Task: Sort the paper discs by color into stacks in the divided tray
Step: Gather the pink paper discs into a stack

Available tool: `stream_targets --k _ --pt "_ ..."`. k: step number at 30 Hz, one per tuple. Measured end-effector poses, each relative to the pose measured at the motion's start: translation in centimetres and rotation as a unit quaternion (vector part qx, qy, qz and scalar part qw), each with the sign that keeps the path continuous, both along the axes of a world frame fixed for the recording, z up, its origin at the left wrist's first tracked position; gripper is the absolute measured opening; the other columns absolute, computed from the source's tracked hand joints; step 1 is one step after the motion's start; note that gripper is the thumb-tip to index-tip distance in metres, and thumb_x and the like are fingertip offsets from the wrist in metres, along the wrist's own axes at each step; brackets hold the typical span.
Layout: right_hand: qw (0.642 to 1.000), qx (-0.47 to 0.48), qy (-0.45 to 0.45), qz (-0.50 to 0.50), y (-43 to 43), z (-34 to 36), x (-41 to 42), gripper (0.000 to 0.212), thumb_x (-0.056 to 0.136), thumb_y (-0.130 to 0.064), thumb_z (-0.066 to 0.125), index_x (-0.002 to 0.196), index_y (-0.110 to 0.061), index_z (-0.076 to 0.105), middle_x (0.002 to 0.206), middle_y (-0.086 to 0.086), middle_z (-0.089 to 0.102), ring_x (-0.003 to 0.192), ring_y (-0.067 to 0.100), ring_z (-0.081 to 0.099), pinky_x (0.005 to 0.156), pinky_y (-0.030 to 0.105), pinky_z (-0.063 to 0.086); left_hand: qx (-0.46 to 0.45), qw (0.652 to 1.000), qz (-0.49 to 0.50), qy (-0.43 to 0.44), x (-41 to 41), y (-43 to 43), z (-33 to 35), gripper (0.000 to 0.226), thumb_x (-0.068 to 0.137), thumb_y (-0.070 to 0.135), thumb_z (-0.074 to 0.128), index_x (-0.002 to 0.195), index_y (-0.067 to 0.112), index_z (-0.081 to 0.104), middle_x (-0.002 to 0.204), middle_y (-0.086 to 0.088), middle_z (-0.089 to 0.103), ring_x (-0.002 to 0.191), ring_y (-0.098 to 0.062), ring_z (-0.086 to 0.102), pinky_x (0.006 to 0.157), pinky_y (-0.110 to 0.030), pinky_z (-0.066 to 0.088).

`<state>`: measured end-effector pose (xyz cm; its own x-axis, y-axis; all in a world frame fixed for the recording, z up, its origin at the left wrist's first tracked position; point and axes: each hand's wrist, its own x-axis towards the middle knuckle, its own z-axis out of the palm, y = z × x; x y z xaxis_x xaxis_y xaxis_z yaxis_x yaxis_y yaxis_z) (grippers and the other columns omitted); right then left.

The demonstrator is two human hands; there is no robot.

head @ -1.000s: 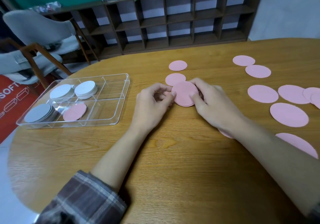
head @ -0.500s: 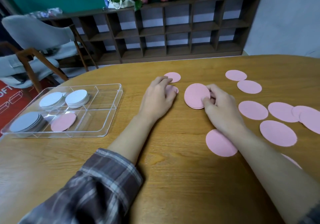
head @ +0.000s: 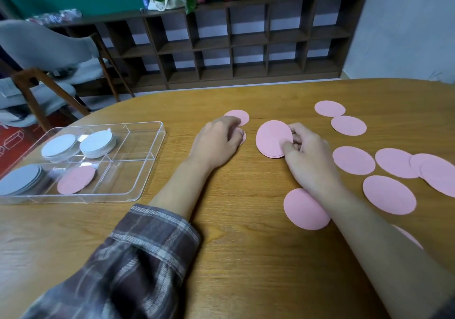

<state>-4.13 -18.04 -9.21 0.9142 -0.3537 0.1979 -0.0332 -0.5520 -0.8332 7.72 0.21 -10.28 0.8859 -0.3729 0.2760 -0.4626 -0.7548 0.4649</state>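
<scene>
The right grip (head: 307,156) is clamped on the right edge of the pink stack (head: 272,138), thumb on top and fingers curled behind. The stack sits mid-worktop (head: 246,257). Whether it is fully lifted I cannot tell.

The left grip (head: 218,141) lies curled over a small pink disc (head: 243,136) just beside the stack; whether it pinches or only presses, I cannot tell.

These discs look thin, light and bendy, and the sheets likely slide on each other. A pinch at the rim with the thumb pressing down should keep the stack from fanning. A single flat disc probably needs its edge peeled up first.

More loose pink discs (head: 353,160) lie to the right, and 1 (head: 305,210) lies partly under the right forearm. Well to the left, the divided tray (head: 150,168) holds 1 pink tray disc (head: 76,179) and 3 pale stacks (head: 97,141).
</scene>
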Motion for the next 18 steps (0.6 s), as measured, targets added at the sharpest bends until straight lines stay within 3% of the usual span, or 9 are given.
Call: stream_targets --k 7,10,14,18 --pt "1.000 0.007 0.010 0.011 0.1 0.3 -0.3 0.025 0.102 -0.018 0.052 0.123 -0.022 0.065 0.108 -0.002 0.071 0.088 0.012 0.060 0.061 0.019 0.038 -0.002 1.000 -0.016 0.009 -5.2 1.6 0.0 0.038 0.095 0.040 0.057 0.130 0.027 0.066 0.131 0.005 0.068 0.118 -0.020 0.064 0.100 -0.038 0.051" --pt "1.000 0.009 0.008 0.009 0.2 0.3 -0.4 0.024 0.100 -0.018 0.053 0.119 -0.024 0.066 0.103 -0.003 0.072 0.083 0.009 0.060 0.061 0.021 0.038 -0.005 1.000 -0.016 0.012 -7.8 2.5 0.5 0.041 0.087 0.047 0.058 0.121 0.029 0.070 0.115 0.009 0.072 0.103 -0.017 0.066 0.092 -0.038 0.054" --pt "1.000 0.004 0.005 0.009 0.4 0.4 -0.5 0.022 0.099 -0.018 0.053 0.115 -0.026 0.066 0.100 -0.005 0.072 0.084 0.009 0.062 0.063 0.024 0.042 -0.017 1.000 -0.014 -0.002 -9.9 3.1 1.1 0.034 0.086 0.056 0.073 0.106 0.029 0.075 0.098 0.013 0.073 0.089 -0.010 0.065 0.079 -0.033 0.053" --pt "1.000 -0.002 -0.005 0.016 0.6 0.5 -0.7 0.022 0.099 -0.017 0.053 0.113 -0.027 0.067 0.099 -0.007 0.073 0.086 0.007 0.063 0.066 0.020 0.044 -0.012 1.000 -0.003 -0.026 -9.9 2.6 1.6 0.034 0.080 0.053 0.082 0.104 0.029 0.076 0.102 0.014 0.075 0.092 -0.011 0.066 0.078 -0.033 0.052"
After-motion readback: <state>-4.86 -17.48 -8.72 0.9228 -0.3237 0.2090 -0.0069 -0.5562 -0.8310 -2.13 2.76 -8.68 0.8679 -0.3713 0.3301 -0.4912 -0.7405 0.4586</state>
